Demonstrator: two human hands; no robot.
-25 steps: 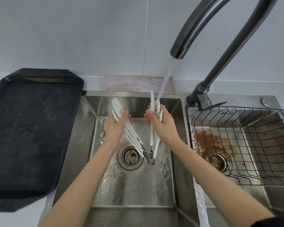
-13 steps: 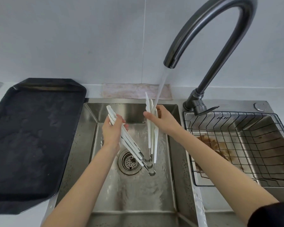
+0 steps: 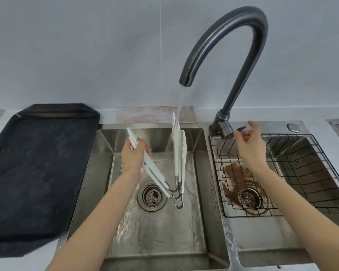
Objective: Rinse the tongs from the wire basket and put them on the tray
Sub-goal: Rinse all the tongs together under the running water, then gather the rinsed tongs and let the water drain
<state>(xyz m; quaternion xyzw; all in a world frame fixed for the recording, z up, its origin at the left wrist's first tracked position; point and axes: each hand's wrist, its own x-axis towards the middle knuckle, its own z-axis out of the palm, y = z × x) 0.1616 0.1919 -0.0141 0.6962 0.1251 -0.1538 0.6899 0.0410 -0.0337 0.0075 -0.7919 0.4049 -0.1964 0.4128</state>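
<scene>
Several white tongs stand spread in a V over the left sink basin, hinge ends down beside the drain. My left hand grips their left arms. Their right arms stand free under the running water. My right hand is open with fingers apart, at the faucet's lever above the wire basket. The black tray lies on the counter left of the sink and holds nothing.
A dark curved faucet arches over the left basin with water flowing. The right basin under the basket has a brown stain around its drain. A pinkish cloth lies against the wall behind the sink.
My right hand has let go of the tongs' right arms and moved right to the faucet lever. The left hand still holds the tongs in the stream.
</scene>
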